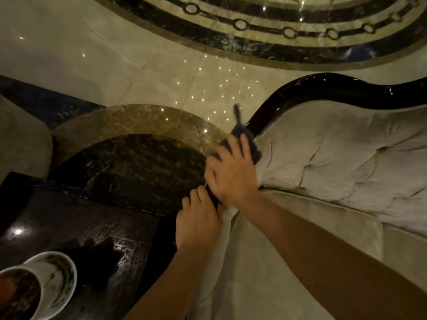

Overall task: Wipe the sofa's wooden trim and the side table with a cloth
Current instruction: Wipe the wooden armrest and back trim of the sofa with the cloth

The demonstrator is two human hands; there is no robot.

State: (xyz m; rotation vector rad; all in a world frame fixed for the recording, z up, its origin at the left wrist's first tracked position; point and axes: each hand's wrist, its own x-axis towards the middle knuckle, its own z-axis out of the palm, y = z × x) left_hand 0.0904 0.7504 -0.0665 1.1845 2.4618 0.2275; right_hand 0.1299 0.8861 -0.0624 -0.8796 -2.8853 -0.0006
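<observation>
The sofa's dark glossy wooden trim curves along the top of the beige tufted sofa and runs down toward me. My right hand presses a dark cloth against the trim's lower curve; the cloth is blurred. My left hand grips the trim just below, its fingers closed around the dark wood. The dark side table with a glossy top lies at lower left, beside the sofa's arm.
A white patterned cup on a saucer stands at the side table's near left corner. Beyond the table is a round brown and black marble inlay in the polished floor. Another beige seat shows at the left edge.
</observation>
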